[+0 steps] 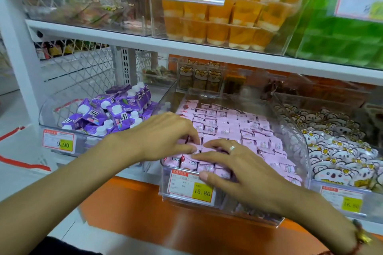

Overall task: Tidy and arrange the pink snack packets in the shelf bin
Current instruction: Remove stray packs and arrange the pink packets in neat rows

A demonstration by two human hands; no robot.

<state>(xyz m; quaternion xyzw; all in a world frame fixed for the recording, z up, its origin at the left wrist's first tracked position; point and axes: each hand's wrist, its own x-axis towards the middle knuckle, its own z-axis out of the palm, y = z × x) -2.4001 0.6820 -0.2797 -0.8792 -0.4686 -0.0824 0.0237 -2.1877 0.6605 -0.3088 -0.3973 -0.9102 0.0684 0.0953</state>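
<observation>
A clear plastic shelf bin (294, 130) holds several rows of small pink snack packets (232, 124), mostly lined up flat. Both hands rest on the packets at the bin's front left corner. My left hand (163, 134) reaches in from the left, its fingertips curled down and pinching a pink packet in the front rows. My right hand (238, 170), with a ring on one finger, lies spread over the front packets, its thumb over the bin's front wall beside the price label (190, 186). The packets under the palms are hidden.
A bin of purple drink cartons (107, 112) stands to the left, a bin of white bear-print packets (339, 151) to the right. Orange jelly cups (228, 20) fill the upper shelf. An orange ledge (145, 209) runs below the bins.
</observation>
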